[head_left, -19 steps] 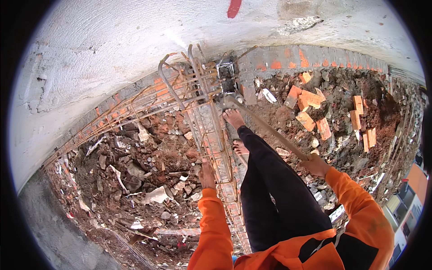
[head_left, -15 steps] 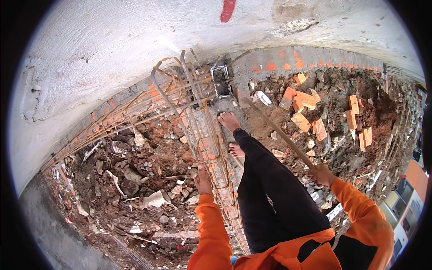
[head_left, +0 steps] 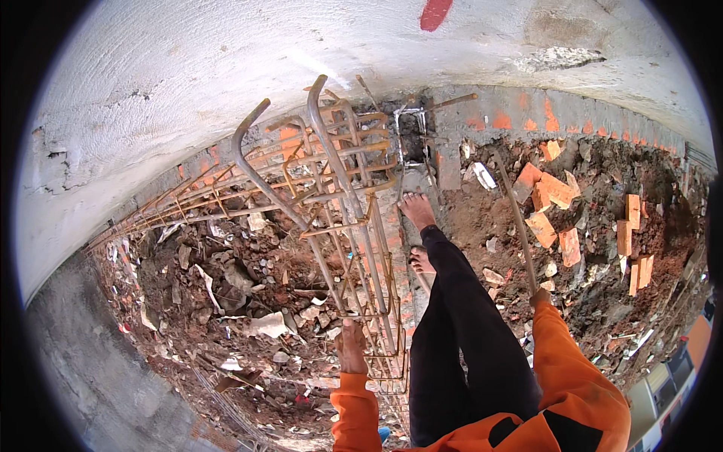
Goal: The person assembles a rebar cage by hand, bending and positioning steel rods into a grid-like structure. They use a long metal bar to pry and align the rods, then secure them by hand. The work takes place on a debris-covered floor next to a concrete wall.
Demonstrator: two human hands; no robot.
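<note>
A rusty rebar cage [head_left: 343,183] with thick hooked bar ends runs from beside the wall back toward me, left of my legs. My left hand [head_left: 350,348] is closed around a bar on its near left side. In my right hand [head_left: 540,298] is the near end of a long wooden stick [head_left: 518,218], gripped in closed fingers. The stick slants away over the rubble, its far end near a white broken piece [head_left: 483,175]. My bare feet [head_left: 419,211] stand on the footing just right of the cage.
Another rebar run [head_left: 181,202] follows the wall [head_left: 188,83] to the left. Broken rubble [head_left: 226,279] lies left of the cage. Orange bricks [head_left: 553,190] lie scattered on the soil to the right. A square frame [head_left: 399,139] surrounds a dark hole beyond my feet.
The view has shifted, moving the scene right and down. The cage's hooked end appears larger and higher, as if raised. The stick has swung to a steeper angle in my right hand.
</note>
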